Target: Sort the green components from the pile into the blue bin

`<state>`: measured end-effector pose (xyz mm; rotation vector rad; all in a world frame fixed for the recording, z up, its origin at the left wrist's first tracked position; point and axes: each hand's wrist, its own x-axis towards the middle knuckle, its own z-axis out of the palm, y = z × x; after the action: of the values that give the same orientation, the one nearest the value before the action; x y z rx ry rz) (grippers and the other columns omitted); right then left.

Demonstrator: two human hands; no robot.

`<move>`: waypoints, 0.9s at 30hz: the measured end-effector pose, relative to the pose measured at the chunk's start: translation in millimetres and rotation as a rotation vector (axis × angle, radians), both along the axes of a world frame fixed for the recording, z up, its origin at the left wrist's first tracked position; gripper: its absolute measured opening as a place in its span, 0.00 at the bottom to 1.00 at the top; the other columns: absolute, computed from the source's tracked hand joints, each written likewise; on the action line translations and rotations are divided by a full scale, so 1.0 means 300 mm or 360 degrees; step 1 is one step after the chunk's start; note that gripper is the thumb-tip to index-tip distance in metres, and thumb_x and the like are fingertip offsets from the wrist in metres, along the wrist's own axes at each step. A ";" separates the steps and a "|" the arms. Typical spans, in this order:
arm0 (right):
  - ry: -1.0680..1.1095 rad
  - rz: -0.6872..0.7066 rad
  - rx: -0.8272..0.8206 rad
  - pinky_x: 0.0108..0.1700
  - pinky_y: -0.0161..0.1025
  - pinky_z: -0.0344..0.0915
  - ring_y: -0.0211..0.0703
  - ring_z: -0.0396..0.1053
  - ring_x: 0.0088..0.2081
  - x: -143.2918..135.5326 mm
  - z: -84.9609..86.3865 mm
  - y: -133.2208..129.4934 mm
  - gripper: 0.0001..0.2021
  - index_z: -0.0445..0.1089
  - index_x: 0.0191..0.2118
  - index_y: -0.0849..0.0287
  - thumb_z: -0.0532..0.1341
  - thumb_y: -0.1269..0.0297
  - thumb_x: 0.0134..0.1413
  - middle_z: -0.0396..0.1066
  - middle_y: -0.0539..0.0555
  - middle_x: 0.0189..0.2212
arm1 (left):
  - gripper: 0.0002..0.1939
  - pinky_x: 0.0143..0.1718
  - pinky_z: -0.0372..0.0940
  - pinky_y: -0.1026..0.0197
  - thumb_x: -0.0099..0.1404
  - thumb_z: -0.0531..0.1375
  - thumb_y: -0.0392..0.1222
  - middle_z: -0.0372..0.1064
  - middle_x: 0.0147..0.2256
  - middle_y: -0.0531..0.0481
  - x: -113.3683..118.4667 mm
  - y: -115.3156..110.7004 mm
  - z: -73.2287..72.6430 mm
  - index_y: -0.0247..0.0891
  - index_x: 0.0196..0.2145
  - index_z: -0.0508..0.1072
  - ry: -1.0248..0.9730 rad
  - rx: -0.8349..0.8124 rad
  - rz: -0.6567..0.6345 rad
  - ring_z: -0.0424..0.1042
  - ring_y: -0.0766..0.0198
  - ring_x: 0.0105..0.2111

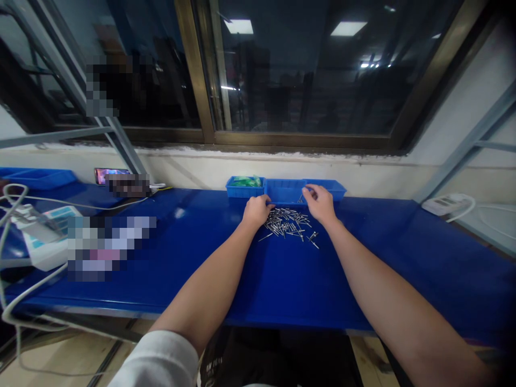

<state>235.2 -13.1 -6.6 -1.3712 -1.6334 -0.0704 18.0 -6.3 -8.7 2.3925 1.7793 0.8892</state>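
Observation:
A loose pile of thin silver blind rivets (287, 221) lies on the blue tabletop in front of three small blue bins. My left hand (256, 211) is at the pile's left edge, its thumb and fingers closed on the front left corner of the middle blue bin (282, 189). Over that bin's right front side, my right hand (319, 203) is closed in a pinch, with a small rivet (300, 198) showing at the fingertips. A few rivets lie apart at the pile's right side.
The left bin (245, 190) holds green plastic; the right bin (332, 188) is partly behind my right hand. A white device with cables (48, 236), a lit phone (113, 175) and blue trays (40, 177) are at left. A power strip (447, 204) lies at right.

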 end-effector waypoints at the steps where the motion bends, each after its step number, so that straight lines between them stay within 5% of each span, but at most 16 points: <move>1: -0.0104 0.0005 -0.0039 0.39 0.40 0.62 0.43 0.66 0.31 -0.013 0.008 -0.013 0.23 0.72 0.43 0.59 0.49 0.48 0.57 0.70 0.55 0.28 | 0.12 0.41 0.64 0.59 0.60 0.59 0.48 0.75 0.37 0.47 0.001 -0.001 0.001 0.42 0.39 0.75 0.0003 -0.0003 0.0010 0.72 0.56 0.39; 10: -0.0518 -0.0144 -0.0248 0.38 0.39 0.63 0.44 0.67 0.35 -0.034 0.025 -0.063 0.13 0.75 0.36 0.53 0.60 0.54 0.46 0.68 0.54 0.34 | 0.10 0.40 0.64 0.62 0.63 0.57 0.43 0.75 0.37 0.47 0.002 -0.005 0.004 0.41 0.41 0.72 -0.0018 0.0120 0.0072 0.73 0.58 0.38; 27: -0.0436 -0.0033 -0.0239 0.43 0.41 0.63 0.44 0.67 0.34 0.005 -0.063 0.050 0.10 0.74 0.37 0.58 0.58 0.65 0.52 0.71 0.56 0.31 | 0.18 0.49 0.62 0.60 0.64 0.54 0.40 0.73 0.44 0.45 0.007 0.047 -0.031 0.38 0.51 0.68 -0.0211 -0.0016 -0.0080 0.70 0.59 0.45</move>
<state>236.7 1.9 -25.5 -1.5463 -1.8824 -0.1563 20.0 7.6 -17.9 2.3019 1.6651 1.0044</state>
